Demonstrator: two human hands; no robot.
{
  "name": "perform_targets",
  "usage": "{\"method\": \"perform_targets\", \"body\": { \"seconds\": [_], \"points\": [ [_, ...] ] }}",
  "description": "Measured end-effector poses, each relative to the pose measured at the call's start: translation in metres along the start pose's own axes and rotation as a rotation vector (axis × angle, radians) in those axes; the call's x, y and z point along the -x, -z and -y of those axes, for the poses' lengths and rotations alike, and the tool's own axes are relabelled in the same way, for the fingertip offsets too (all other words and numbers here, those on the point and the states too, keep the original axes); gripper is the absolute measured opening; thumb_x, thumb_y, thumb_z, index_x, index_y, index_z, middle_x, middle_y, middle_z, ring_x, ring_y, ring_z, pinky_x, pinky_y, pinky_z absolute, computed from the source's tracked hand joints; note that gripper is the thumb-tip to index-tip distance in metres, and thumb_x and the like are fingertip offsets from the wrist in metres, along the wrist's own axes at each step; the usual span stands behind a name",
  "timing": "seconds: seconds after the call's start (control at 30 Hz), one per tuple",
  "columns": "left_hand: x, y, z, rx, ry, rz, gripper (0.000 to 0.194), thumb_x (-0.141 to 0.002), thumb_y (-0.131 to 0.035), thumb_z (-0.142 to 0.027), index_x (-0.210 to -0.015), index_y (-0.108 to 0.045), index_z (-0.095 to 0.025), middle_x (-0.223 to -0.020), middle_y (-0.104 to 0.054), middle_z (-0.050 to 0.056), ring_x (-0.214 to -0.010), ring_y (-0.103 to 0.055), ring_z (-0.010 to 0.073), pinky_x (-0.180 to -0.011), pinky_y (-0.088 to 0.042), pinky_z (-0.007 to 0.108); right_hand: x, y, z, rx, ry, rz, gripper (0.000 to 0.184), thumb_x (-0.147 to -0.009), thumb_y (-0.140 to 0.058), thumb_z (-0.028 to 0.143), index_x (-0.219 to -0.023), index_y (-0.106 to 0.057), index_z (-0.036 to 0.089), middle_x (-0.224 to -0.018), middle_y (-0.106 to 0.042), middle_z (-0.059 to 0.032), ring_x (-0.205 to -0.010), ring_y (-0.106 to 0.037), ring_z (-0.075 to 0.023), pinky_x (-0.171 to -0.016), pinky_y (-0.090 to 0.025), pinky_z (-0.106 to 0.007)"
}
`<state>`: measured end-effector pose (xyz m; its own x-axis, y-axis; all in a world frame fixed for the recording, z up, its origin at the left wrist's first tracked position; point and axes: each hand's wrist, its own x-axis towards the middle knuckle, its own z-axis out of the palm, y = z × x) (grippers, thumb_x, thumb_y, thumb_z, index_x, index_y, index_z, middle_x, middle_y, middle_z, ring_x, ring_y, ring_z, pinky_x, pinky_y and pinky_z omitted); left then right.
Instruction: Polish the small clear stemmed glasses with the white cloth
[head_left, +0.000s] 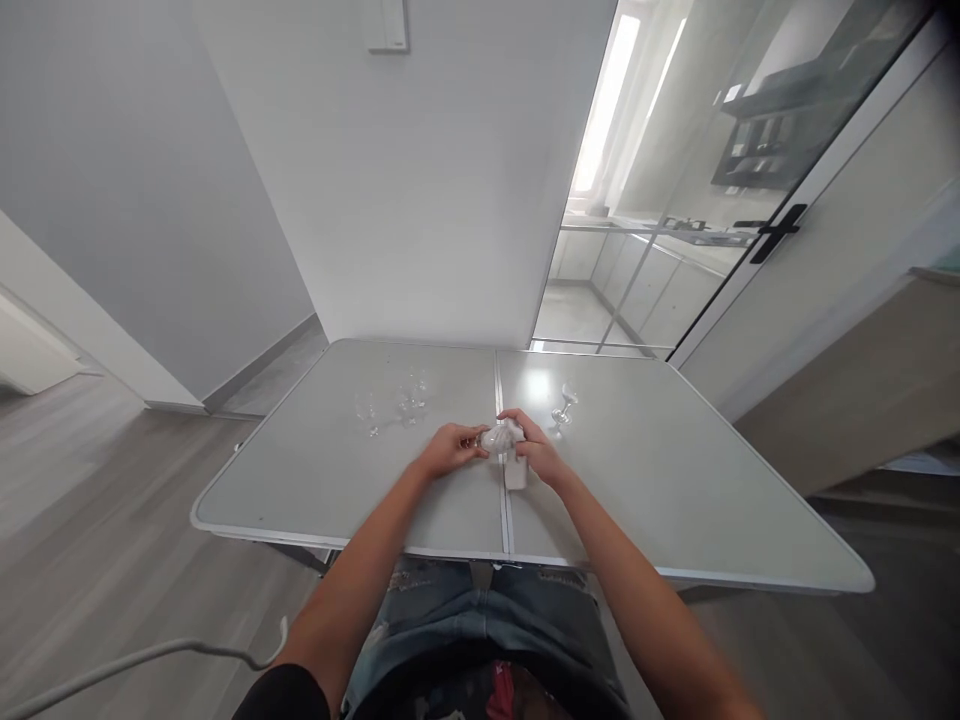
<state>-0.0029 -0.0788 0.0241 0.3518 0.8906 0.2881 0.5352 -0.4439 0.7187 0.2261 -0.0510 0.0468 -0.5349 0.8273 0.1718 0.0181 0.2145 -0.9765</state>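
Note:
My left hand [452, 449] is closed around one end of a small clear stemmed glass [495, 439], which lies roughly sideways just above the table's centre seam. At the glass's other end, my right hand [541, 452] grips a white cloth [516, 473] pressed against it. Part of the cloth hangs below the fingers. How far it reaches into the glass is hidden. Beyond my right hand, another clear stemmed glass [564, 405] is on the tabletop. Several more clear glasses, one of them a stemmed glass [371, 415], are on the left half.
The pale folding table [660, 480] has a metal rim and a seam down its middle. A white wall [420, 200] rises behind it. To the right is a glass-panelled door with a black handle [778, 234]. A grey cable [150, 655] crosses the lower left.

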Motion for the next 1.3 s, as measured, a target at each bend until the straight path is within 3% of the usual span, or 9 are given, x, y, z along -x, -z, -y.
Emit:
{"method": "perform_targets", "body": {
  "seconds": [0.1,0.27,0.33,0.47,0.53,0.8,1.03,1.2,1.3],
  "points": [
    [-0.004,-0.003,0.008,0.159,0.032,-0.076,0.048,-0.084,-0.070,-0.043,-0.122,-0.073,-0.014,-0.062,-0.048,-0.005,-0.061,-0.042,0.0103,-0.061,-0.034,0.023,-0.012,-0.002,-0.001,0.085,0.138,-0.133,0.050,-0.060,-0.047,0.015,-0.108,-0.060,0.024,-0.076,-0.052,0.0034,-0.069,-0.045,-0.0155,-0.064,-0.037,-0.026],
    [-0.003,-0.010,0.017,0.265,0.092,-0.399,0.047,-0.082,-0.072,-0.048,-0.114,-0.074,-0.014,-0.064,-0.052,-0.003,-0.058,-0.044,0.0097,-0.060,-0.038,0.024,-0.030,-0.012,-0.005,-0.315,0.056,-0.781,0.072,-0.057,-0.047,0.015,-0.127,-0.047,0.030,-0.092,-0.056,0.0028,-0.073,-0.049,-0.0146,-0.060,-0.038,-0.023],
    [-0.003,-0.010,0.017,0.392,0.123,-0.401,0.049,-0.083,-0.070,-0.053,-0.112,-0.073,-0.013,-0.063,-0.056,-0.002,-0.053,-0.045,0.0089,-0.056,-0.038,0.023,-0.034,-0.016,-0.006,-0.489,-0.039,-0.700,0.075,-0.054,-0.050,0.015,-0.127,-0.048,0.029,-0.094,-0.059,0.0021,-0.074,-0.051,-0.0150,-0.060,-0.040,-0.023],
    [-0.002,-0.009,0.012,0.763,0.165,-0.202,0.055,-0.087,-0.061,-0.062,-0.101,-0.070,-0.009,-0.056,-0.055,-0.001,-0.041,-0.041,0.0072,-0.046,-0.028,0.022,-0.028,-0.022,0.002,-0.807,-0.107,-0.139,0.062,-0.067,-0.054,0.031,-0.128,-0.057,0.023,-0.100,-0.070,-0.0041,-0.082,-0.062,-0.0225,-0.071,-0.051,-0.033],
    [-0.002,-0.009,0.008,0.932,0.169,-0.114,0.056,-0.086,-0.062,-0.063,-0.097,-0.070,-0.009,-0.052,-0.050,-0.003,-0.038,-0.035,0.0056,-0.045,-0.026,0.023,-0.023,-0.023,0.009,-0.888,-0.089,-0.011,0.062,-0.076,-0.048,0.043,-0.134,-0.057,0.023,-0.108,-0.071,-0.0060,-0.088,-0.064,-0.0256,-0.076,-0.053,-0.039],
    [0.000,-0.009,0.002,1.097,0.236,0.055,0.059,-0.076,-0.073,-0.062,-0.097,-0.069,-0.008,-0.049,-0.044,-0.005,-0.034,-0.028,0.0036,-0.043,-0.022,0.023,-0.016,-0.021,0.011,-0.735,-0.016,0.038,0.084,-0.062,-0.059,0.019,-0.145,-0.049,0.028,-0.115,-0.070,-0.0021,-0.083,-0.065,-0.0202,-0.077,-0.053,-0.034],
    [0.005,-0.021,-0.001,0.748,0.175,-0.002,0.057,-0.081,-0.070,-0.063,-0.099,-0.066,-0.009,-0.050,-0.047,-0.005,-0.038,-0.038,0.0059,-0.043,-0.026,0.021,-0.013,-0.026,0.013,-0.797,-0.046,-0.048,0.071,-0.088,-0.036,0.074,-0.136,-0.056,0.026,-0.110,-0.071,-0.0077,-0.086,-0.066,-0.0239,-0.072,-0.054,-0.037],
    [0.007,-0.023,-0.007,0.934,0.205,0.190,0.060,-0.074,-0.072,-0.068,-0.087,-0.063,-0.010,-0.055,-0.051,-0.002,-0.038,-0.031,0.0038,-0.042,-0.021,0.021,-0.014,-0.032,0.011,-0.884,-0.088,0.044,0.067,-0.090,-0.033,0.074,-0.121,-0.061,0.022,-0.092,-0.071,-0.0066,-0.057,-0.059,-0.0200,-0.050,-0.048,-0.034],
    [0.004,-0.024,-0.006,0.988,0.253,0.133,0.064,-0.071,-0.070,-0.074,-0.086,-0.062,-0.012,-0.057,-0.049,-0.003,-0.038,-0.025,0.0035,-0.040,-0.018,0.022,-0.012,-0.041,0.016,-0.886,-0.029,-0.003,0.060,-0.092,-0.036,0.068,-0.125,-0.059,0.024,-0.096,-0.070,-0.0054,-0.056,-0.058,-0.0183,-0.050,-0.048,-0.033]
  ]
}}
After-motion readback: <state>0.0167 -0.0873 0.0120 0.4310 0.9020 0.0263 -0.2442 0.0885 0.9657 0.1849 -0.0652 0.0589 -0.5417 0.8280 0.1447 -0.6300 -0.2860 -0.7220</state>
